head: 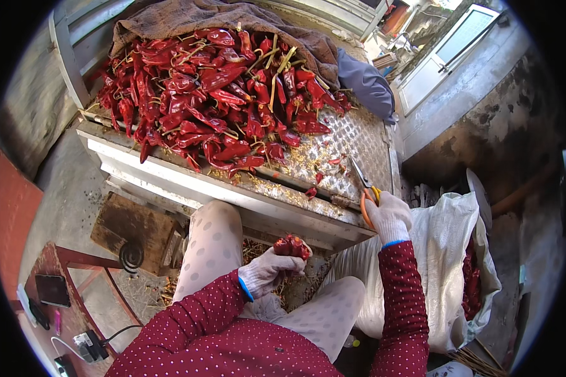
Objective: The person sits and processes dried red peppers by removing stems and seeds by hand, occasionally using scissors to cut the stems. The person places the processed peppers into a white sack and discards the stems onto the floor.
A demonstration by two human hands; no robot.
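My left hand point(273, 271), in a white knit glove with a blue cuff edge, grips a bunch of dried red chili peppers point(291, 247) above my lap; their cut ends face up and show orange seeds. In my gloved right hand point(390, 217), at the near right corner of the metal truck bed, are scissors point(369, 188) with orange and yellow handles. Their blades point away from me, over the bed, and look slightly parted. A big heap of red dried peppers with pale stems point(207, 99) lies on the bed, beyond both hands. Seeds and small pepper pieces are scattered near the blades.
A brown blanket point(306, 47) partly covers the heap, beside a grey cloth point(365, 85). Right of me stands a white woven sack point(445, 240) with red peppers inside. At left are a wooden stool point(132, 226) and a worn red table point(82, 301) holding a phone and cables.
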